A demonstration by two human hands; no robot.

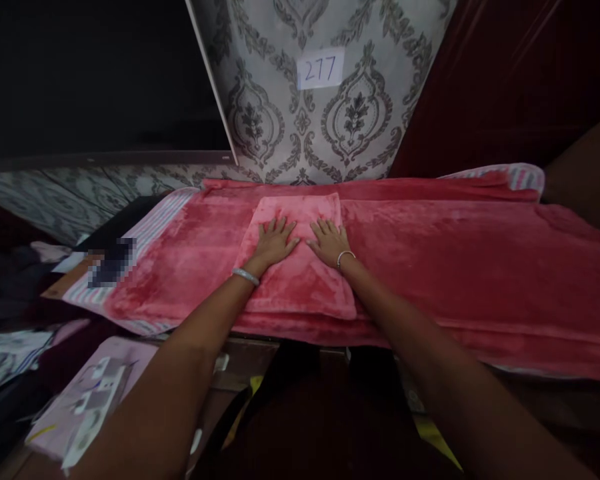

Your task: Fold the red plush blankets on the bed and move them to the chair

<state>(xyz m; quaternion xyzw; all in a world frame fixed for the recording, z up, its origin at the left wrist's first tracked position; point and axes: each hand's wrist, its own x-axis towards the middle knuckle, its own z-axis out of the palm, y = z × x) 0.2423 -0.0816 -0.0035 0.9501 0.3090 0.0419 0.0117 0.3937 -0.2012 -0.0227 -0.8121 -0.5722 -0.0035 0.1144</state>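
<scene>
A folded red plush cloth [305, 290] lies on a larger red plush blanket [445, 267] spread over a long surface. My left hand [276, 241] rests flat on the left part of the folded cloth, fingers spread, with a wide silver bangle at the wrist. Close beside it, my right hand [329, 241] presses palm down on the right part, its fingers also spread and a thin bracelet on that wrist. Neither hand grips anything. The cloth has a roughly rectangular outline with slightly wrinkled nap.
Behind the blanket stands a patterned wall with a paper marked 277 [321, 69]. A large dark television [100, 80] is at the upper left. A power strip [97, 407] lies on a pink box [50, 427] at lower left, near piled clothes [15, 360]. A striped cloth [155, 223] borders the blanket.
</scene>
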